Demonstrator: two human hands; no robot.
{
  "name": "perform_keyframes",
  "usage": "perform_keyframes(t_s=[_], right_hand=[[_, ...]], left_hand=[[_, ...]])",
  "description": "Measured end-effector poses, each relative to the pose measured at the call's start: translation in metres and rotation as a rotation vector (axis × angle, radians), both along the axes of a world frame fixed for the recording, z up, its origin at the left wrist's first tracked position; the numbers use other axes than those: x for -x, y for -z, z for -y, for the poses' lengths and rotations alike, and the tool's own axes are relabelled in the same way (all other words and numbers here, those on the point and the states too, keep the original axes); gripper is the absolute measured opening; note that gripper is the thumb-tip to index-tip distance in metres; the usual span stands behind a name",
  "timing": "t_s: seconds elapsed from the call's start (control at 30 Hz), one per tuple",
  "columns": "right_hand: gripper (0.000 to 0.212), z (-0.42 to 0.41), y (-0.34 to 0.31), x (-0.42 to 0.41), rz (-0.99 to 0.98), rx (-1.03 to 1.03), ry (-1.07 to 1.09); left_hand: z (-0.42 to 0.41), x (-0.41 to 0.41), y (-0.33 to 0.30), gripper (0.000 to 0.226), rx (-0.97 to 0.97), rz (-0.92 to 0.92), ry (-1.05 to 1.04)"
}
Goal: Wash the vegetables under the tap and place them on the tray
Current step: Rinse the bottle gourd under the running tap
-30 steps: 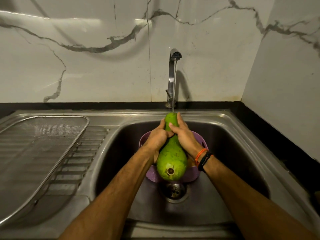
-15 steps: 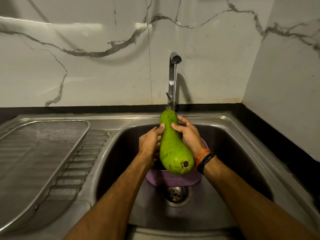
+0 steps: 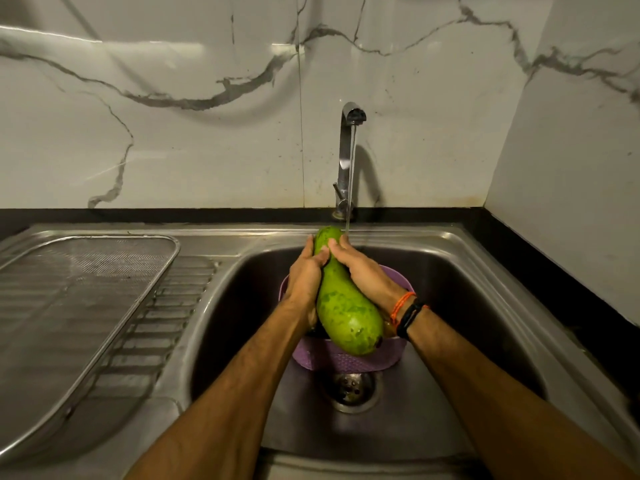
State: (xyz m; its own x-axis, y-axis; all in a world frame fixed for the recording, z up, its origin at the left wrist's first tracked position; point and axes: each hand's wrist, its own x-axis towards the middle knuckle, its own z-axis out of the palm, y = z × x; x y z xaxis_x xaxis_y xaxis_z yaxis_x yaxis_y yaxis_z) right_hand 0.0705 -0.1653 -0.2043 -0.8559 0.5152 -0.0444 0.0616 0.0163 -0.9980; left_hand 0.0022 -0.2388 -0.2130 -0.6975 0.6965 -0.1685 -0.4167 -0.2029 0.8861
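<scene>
Single view only, head-worn wide-angle camera, so no second view shares scene. Looks forward and down from above near edge of steel sink, facing marble back wall. Close range: both forearms enter from bottom edge. Tap stands centre frame at far edge; mesh tray sits left on drainboard; side wall closes right. Straight edges bow toward frame borders.
</scene>
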Motion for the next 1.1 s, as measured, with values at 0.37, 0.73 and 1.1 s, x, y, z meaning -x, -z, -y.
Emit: perform_keyframes(t_s=[0.37, 0.73, 1.1], right_hand=[[0.078, -0.002, 0.008, 0.001, 0.075, -0.168, -0.001], [0.077, -0.002, 0.005, 0.003, 0.074, -0.237, 0.031], [0.076, -0.006, 0.009, 0.007, 0.095, -0.271, 0.053]], left_hand=[[0.001, -0.012, 0.001, 0.059, -0.013, -0.02, -0.006], [0.003, -0.017, -0.001, 0.055, 0.016, -0.061, -0.005], [0.003, -0.015, 0.0, 0.057, 0.037, -0.05, 0.008]])
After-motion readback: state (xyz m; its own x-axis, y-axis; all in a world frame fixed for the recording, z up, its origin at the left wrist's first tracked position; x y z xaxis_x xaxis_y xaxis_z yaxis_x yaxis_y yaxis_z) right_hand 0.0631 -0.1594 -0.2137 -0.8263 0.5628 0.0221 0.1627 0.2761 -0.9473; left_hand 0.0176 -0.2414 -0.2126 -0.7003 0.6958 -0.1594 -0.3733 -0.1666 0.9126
